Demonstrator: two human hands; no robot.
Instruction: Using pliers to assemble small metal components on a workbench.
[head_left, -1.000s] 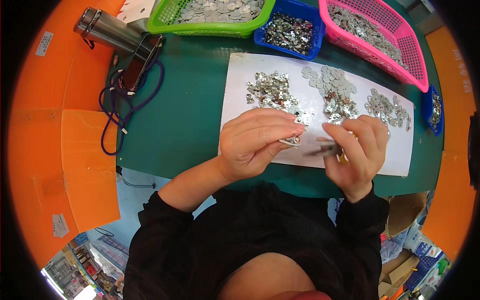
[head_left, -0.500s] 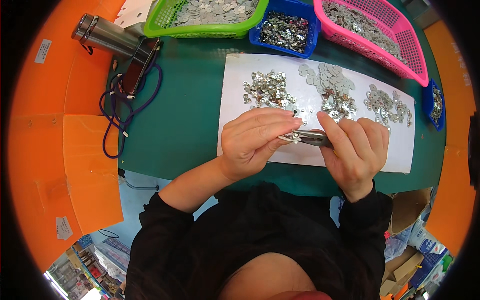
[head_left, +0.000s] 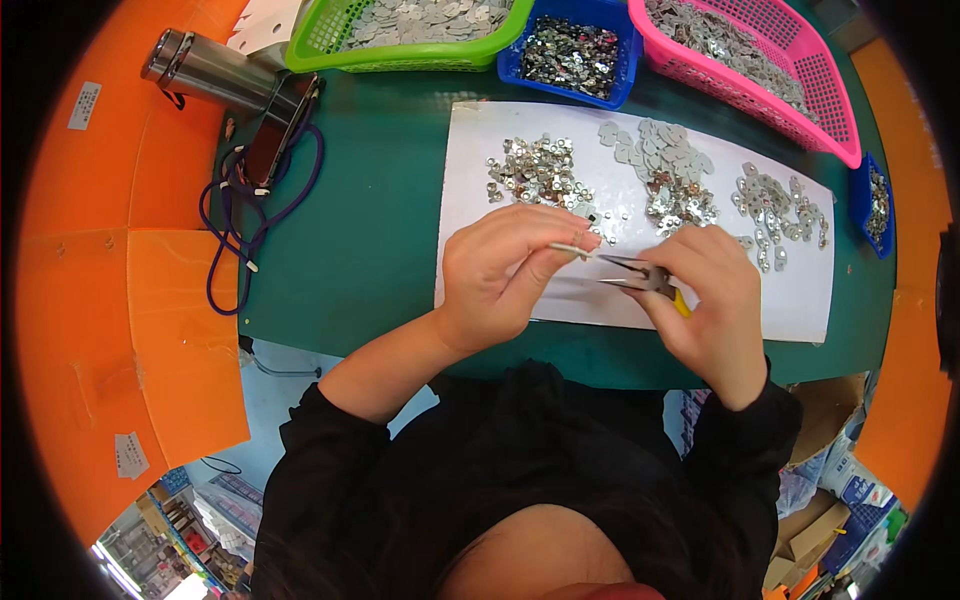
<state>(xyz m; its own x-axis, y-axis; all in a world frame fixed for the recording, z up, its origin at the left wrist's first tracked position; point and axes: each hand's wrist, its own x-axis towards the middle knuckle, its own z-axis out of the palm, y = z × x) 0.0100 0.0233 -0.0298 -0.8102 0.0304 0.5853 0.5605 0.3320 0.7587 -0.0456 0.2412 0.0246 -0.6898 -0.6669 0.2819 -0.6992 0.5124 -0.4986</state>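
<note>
Between the thumb and fingers of my left hand (head_left: pixel 500 270) is a small flat metal piece (head_left: pixel 570 249), seen nearly edge-on. My right hand (head_left: pixel 712 300) is closed round long-nose pliers (head_left: pixel 650 279) with a yellow handle. Their jaws are spread and point at the metal piece, apart from it. Beneath both hands lies a white board (head_left: pixel 480 125). On it, beyond my left hand, is a heap of shiny small metal parts (head_left: pixel 540 170). Flat grey plates (head_left: pixel 665 148) and more shiny parts (head_left: pixel 680 203) lie past the pliers. At the board's right are several joined metal pieces (head_left: pixel 775 205).
Along the far edge of the green table (head_left: pixel 370 220) stand a green basket (head_left: pixel 420 58), a blue bin (head_left: pixel 570 90) and a pink basket (head_left: pixel 750 118), all filled with metal pieces. A smaller blue bin (head_left: pixel 868 225) is at right. A steel flask (head_left: pixel 215 72) and purple cord (head_left: pixel 320 160) lie left.
The pliers have come away from the metal piece, moving slightly right, and their jaws have spread. My left hand has stayed nearly in place, still pinching the piece.
</note>
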